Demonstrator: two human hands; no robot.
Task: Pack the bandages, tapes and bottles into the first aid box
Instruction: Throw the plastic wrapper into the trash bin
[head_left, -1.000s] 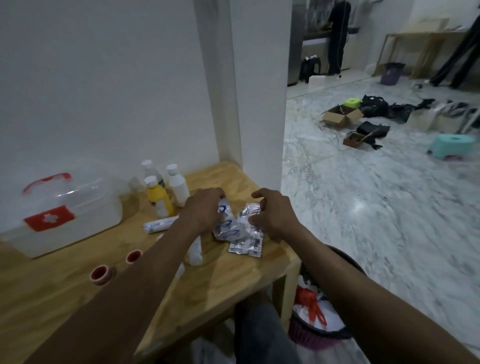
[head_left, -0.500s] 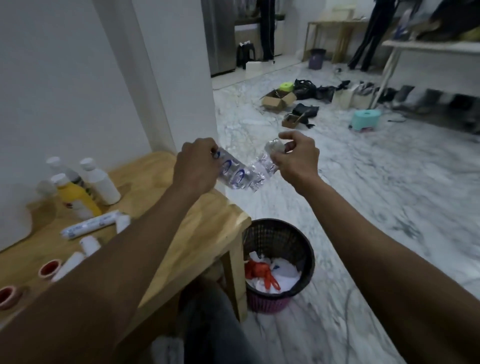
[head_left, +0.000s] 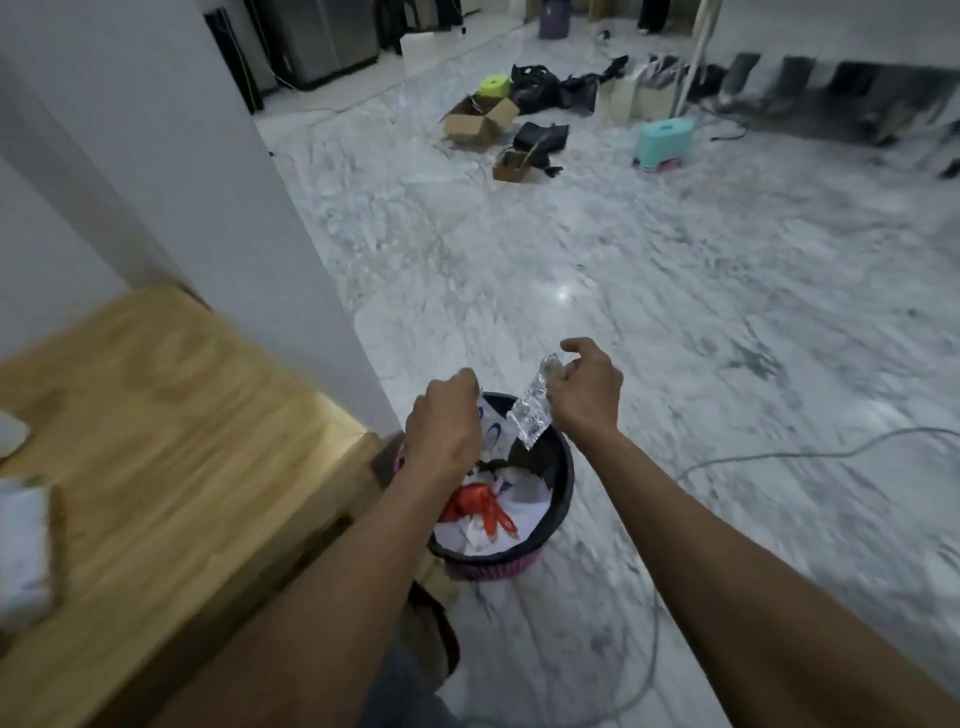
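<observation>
The step in hand looks like clearing rubbish, not packing. Left of the bin (head_left: 558, 499) stands the wooden table (head_left: 171, 426); the first aid box, bottles and tapes are out of view here. Above the bin, the left hand (head_left: 444, 428) pinches a white wrapper with blue print (head_left: 492, 435), and just beside it the right hand (head_left: 584, 392) pinches a silvery foil strip (head_left: 531, 413). Next, both should let go over the bin, then turn back to the table. Half a second ago the hands were level with the table edge; now they are lower, over the bin.
</observation>
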